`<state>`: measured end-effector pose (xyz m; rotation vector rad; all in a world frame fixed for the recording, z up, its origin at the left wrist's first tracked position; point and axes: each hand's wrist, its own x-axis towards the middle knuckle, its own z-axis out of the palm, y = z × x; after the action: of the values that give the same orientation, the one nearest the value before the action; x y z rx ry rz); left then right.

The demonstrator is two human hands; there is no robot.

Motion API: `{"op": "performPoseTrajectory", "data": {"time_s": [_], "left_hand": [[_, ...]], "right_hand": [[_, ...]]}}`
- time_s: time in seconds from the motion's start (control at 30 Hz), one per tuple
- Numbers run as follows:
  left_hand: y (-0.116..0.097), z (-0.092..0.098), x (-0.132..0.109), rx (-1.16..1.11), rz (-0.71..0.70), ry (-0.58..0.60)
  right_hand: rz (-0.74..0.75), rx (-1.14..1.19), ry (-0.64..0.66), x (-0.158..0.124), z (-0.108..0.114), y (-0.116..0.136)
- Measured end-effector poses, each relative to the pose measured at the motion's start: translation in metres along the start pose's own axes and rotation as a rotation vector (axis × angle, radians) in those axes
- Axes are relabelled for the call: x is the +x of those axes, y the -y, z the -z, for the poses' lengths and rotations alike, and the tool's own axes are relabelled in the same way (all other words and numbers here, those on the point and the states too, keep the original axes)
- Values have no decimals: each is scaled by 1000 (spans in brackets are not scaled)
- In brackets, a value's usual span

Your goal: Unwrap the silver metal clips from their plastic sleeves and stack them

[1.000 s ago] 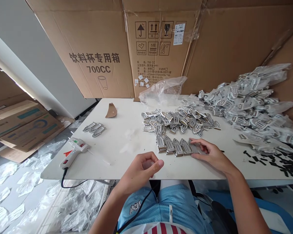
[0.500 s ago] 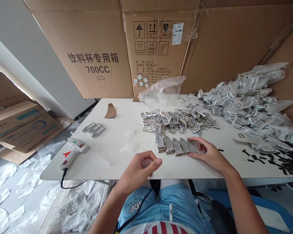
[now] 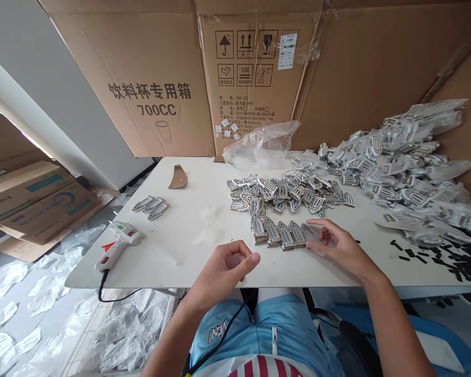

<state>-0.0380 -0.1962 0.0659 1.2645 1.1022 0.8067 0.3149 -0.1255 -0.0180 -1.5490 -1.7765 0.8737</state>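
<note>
A row of flat grey pieces with arched tops [image 3: 284, 234] stands in neat stacks near the front of the white table. At the row's right end is my right hand [image 3: 335, 246], thumb and fingers apart around the last stack, its fingertips close to it; whether they touch is hard to see. My left hand [image 3: 230, 267] hovers over the table's front edge, left of the row, loosely curled with the thumb apart and nothing visible in it. Behind the row lies a loose heap of similar pieces [image 3: 282, 193].
A white glue gun [image 3: 120, 243] lies at the left, its cord over the edge. Behind it are a few grey frames [image 3: 151, 207] and a cardboard scrap [image 3: 178, 177]. Bagged pieces [image 3: 400, 167] pile up at the right, near small black strips [image 3: 451, 259]. Cardboard boxes [image 3: 153, 57] wall the back.
My right hand has loosened and drawn slightly right from the last stack, its thumb and fingers wider apart. My left hand has hardly moved.
</note>
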Motion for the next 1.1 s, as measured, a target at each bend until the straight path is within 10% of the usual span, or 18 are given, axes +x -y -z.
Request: {"op": "performPoseTrajectory", "data": {"time_s": [0.67,0.93,1.1], "left_hand": [[3,6,-2,-121,-1,-2],[5,10,-3,-126,-20,25],[5,10,-2,-73,-21,64]], "right_hand": [[482,-63,-90,-20,-54,72],[283,-275,-517,9,-36,9],[255,-418,-522,23,-18,-33]]}}
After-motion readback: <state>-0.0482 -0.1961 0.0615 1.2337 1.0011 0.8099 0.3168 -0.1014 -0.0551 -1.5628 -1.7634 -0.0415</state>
